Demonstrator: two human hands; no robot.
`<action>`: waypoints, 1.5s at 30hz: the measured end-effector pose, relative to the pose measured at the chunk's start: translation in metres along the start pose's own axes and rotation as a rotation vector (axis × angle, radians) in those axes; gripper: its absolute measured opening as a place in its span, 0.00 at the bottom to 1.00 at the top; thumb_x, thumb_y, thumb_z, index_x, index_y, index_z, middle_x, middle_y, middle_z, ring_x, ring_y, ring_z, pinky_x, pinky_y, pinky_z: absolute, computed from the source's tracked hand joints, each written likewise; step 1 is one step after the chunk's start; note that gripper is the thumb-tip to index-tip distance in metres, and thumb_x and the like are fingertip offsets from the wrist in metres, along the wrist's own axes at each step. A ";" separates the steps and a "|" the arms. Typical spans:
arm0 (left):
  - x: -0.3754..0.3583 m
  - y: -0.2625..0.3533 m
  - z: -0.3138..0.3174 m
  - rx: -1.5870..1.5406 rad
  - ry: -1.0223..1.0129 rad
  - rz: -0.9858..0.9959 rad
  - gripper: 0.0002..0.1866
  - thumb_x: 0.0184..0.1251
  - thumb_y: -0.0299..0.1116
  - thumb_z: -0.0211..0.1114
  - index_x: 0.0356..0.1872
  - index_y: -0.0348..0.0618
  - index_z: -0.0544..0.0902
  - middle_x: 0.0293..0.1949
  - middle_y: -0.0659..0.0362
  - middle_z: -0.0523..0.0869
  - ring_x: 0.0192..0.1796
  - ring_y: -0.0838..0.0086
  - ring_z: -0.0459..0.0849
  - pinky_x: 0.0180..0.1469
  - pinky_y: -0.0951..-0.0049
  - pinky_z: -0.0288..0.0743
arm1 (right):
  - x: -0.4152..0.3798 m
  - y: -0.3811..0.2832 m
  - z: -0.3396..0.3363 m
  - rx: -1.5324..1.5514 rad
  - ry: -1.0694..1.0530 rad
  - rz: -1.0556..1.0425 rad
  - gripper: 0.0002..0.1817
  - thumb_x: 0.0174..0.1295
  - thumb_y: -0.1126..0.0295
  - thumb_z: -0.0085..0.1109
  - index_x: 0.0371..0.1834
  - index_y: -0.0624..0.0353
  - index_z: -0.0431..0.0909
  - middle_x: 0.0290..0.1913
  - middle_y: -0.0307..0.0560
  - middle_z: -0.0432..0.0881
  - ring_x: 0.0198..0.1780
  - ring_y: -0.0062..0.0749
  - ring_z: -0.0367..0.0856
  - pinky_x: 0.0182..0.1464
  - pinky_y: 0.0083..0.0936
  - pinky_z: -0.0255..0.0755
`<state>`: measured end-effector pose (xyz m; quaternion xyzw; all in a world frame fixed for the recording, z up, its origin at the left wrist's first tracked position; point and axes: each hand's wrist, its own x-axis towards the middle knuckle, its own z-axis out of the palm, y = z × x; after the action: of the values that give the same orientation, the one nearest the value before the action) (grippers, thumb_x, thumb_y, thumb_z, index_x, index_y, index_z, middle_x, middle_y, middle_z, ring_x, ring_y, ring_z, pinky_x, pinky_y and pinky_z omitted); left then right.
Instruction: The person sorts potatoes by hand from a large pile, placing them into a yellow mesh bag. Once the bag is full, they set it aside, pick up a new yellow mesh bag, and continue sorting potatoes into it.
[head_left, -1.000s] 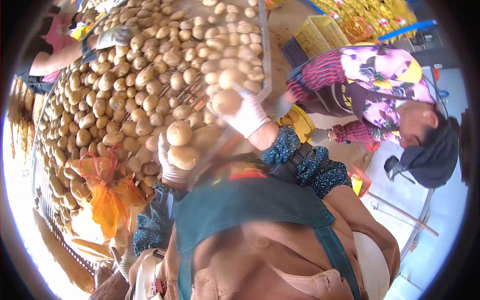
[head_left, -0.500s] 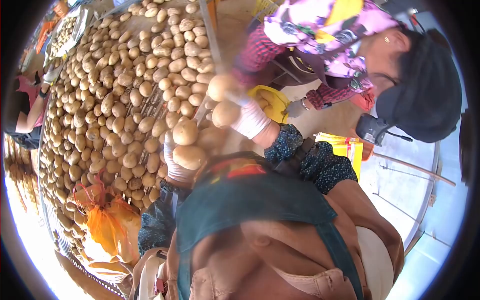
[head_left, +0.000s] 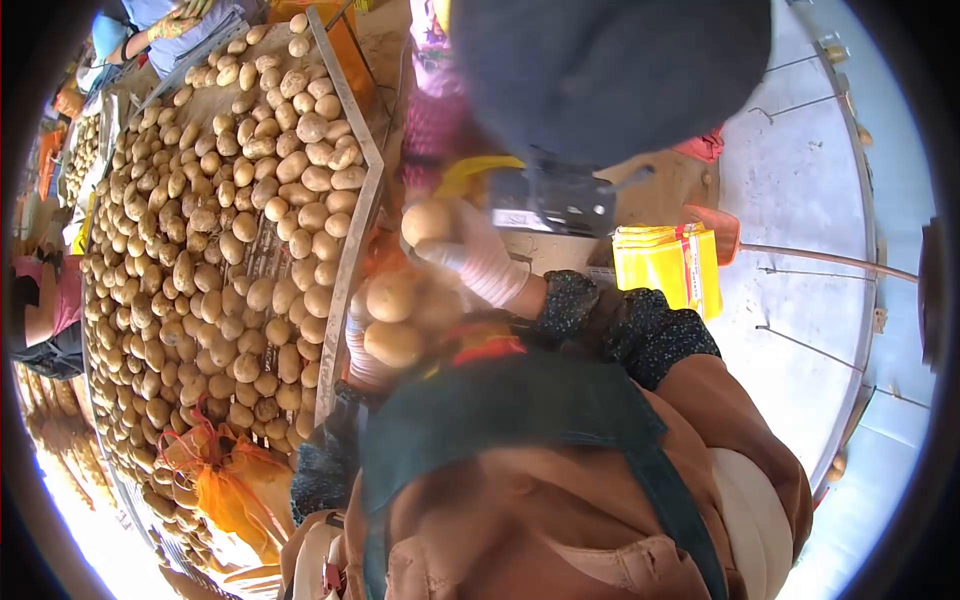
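Potatoes (head_left: 245, 228) across table (head_left: 352, 270), brown floor (head_left: 645, 195), bluish wall (head_left: 905, 420)

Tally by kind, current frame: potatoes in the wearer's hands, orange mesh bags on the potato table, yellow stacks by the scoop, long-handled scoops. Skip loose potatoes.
Potatoes: 3 clearly seen (2 in left hand, 1 in right hand); blur may hide more
Orange mesh bag: 1
Yellow stack: 1
Long-handled scoop: 1
Total: 6
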<state>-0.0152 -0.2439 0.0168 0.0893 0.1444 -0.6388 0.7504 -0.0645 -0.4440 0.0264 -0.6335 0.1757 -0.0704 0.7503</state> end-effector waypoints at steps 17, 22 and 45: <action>-0.018 0.052 -0.016 -0.486 0.055 -0.131 0.30 0.72 0.51 0.63 0.65 0.41 0.72 0.56 0.53 0.78 0.51 0.62 0.82 0.44 0.64 0.85 | 0.025 0.020 0.086 0.035 -0.041 0.113 0.34 0.61 0.65 0.71 0.68 0.61 0.66 0.61 0.45 0.73 0.64 0.30 0.71 0.67 0.32 0.70; -0.016 0.079 0.000 -0.296 -0.066 -0.306 0.24 0.73 0.47 0.62 0.60 0.40 0.75 0.52 0.52 0.80 0.47 0.61 0.83 0.36 0.67 0.85 | 0.024 0.016 0.096 0.229 -0.065 0.102 0.39 0.53 0.63 0.79 0.67 0.63 0.70 0.54 0.48 0.80 0.59 0.31 0.77 0.61 0.30 0.75; 0.197 -0.081 0.051 0.673 0.194 -0.436 0.26 0.77 0.47 0.57 0.65 0.39 0.70 0.56 0.48 0.79 0.50 0.60 0.83 0.40 0.72 0.84 | -0.254 0.066 -0.293 0.722 0.535 0.069 0.15 0.60 0.72 0.69 0.50 0.59 0.83 0.44 0.47 0.87 0.45 0.34 0.87 0.50 0.35 0.82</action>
<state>-0.0621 -0.4573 0.0039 0.3569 0.0131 -0.7830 0.5092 -0.4115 -0.6200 -0.0330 -0.2844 0.3487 -0.2635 0.8533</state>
